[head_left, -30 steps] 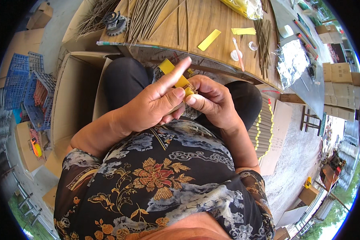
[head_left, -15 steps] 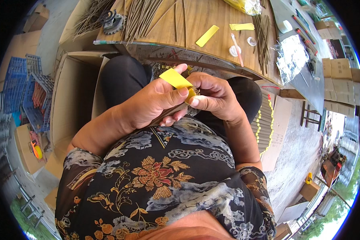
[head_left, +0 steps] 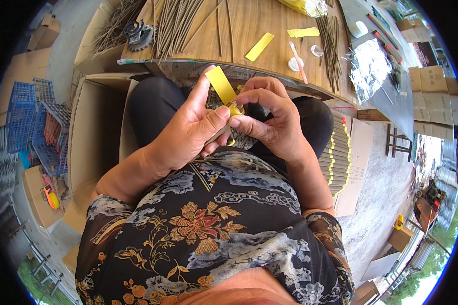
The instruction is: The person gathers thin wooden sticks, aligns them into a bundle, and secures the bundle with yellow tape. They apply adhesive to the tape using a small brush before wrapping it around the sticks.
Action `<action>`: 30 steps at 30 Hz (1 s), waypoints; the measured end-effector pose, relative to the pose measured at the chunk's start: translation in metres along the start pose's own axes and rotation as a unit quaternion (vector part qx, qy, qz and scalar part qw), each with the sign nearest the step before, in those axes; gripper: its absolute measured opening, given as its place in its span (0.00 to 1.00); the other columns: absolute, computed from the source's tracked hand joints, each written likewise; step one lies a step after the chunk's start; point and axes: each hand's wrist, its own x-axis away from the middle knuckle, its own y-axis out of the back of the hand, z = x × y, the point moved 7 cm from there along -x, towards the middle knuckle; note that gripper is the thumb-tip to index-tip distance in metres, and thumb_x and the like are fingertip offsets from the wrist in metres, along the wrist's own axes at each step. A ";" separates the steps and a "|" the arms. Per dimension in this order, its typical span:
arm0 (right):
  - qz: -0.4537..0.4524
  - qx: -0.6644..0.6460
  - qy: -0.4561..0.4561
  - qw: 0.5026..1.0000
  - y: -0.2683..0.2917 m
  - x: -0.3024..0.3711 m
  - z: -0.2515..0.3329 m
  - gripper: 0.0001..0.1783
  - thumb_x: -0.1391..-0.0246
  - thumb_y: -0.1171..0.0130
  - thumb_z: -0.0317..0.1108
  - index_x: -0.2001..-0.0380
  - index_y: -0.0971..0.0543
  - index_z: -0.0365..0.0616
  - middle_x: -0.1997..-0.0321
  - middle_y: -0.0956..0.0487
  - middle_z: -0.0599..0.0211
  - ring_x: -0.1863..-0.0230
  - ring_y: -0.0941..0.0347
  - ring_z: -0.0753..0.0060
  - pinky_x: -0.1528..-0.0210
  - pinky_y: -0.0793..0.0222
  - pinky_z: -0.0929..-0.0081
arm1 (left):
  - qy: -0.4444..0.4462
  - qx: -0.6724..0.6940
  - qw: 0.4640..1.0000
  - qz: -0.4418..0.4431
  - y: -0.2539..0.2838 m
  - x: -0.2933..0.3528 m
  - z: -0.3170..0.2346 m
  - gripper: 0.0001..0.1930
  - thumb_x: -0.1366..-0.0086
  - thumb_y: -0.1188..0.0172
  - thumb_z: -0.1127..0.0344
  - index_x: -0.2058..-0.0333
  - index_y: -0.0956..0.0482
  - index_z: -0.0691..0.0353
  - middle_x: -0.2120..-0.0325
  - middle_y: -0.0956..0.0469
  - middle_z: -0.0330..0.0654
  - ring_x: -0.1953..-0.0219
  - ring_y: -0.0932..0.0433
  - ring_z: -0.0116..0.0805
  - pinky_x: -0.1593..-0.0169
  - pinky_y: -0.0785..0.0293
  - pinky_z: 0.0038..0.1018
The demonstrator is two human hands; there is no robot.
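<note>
Ahead of the left grip [head_left: 196,124], a wood-topped desk [head_left: 280,58] is standing, with a grey-topped desk [head_left: 399,117] running along its right. Right of the right grip [head_left: 272,114], pale concrete-looking floor [head_left: 374,175] is spreading toward a dark low frame [head_left: 399,148] and stacked brown cartons [head_left: 432,96]. Farther right and nearer the wearer than both grips, green foliage [head_left: 442,254] is showing in bright daylight.

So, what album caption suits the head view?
Left hand holding a brown stick bundle, right hand at the yellow strip on its end, beside a wooden table.
</note>
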 end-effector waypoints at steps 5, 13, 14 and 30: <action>-0.007 -0.024 -0.031 0.999 -0.001 0.002 -0.004 0.15 0.67 0.32 0.37 0.77 0.25 0.40 0.70 0.28 0.63 0.66 0.32 0.65 0.63 0.36 0.74 | -0.036 -0.019 0.999 -0.016 0.000 0.000 -0.006 0.36 0.35 0.57 0.63 0.41 0.75 0.53 0.80 0.31 0.40 0.87 0.39 0.16 0.83 0.40 0.11; -0.020 -0.098 -0.087 0.991 -0.008 0.009 -0.011 0.13 0.62 0.34 0.35 0.82 0.28 0.39 0.77 0.29 0.65 0.74 0.33 0.73 0.71 0.37 0.79 | -0.038 -0.070 0.996 -0.045 0.004 0.003 -0.007 0.30 0.36 0.55 0.59 0.41 0.61 0.53 0.78 0.31 0.40 0.83 0.37 0.19 0.81 0.40 0.12; -0.018 -0.101 -0.098 0.990 -0.010 0.011 -0.010 0.13 0.62 0.34 0.34 0.82 0.28 0.39 0.78 0.29 0.66 0.74 0.33 0.75 0.71 0.37 0.79 | -0.034 -0.068 0.996 -0.039 0.005 0.003 -0.005 0.28 0.36 0.55 0.59 0.41 0.58 0.54 0.78 0.31 0.40 0.83 0.37 0.19 0.81 0.40 0.12; -0.030 -0.191 -0.090 0.977 -0.015 0.009 -0.012 0.13 0.56 0.38 0.32 0.84 0.31 0.39 0.78 0.32 0.70 0.75 0.36 0.80 0.74 0.39 0.81 | -0.023 -0.082 0.992 -0.094 0.007 0.007 -0.007 0.17 0.35 0.55 0.64 0.51 0.34 0.68 0.78 0.30 0.37 0.83 0.36 0.16 0.80 0.38 0.12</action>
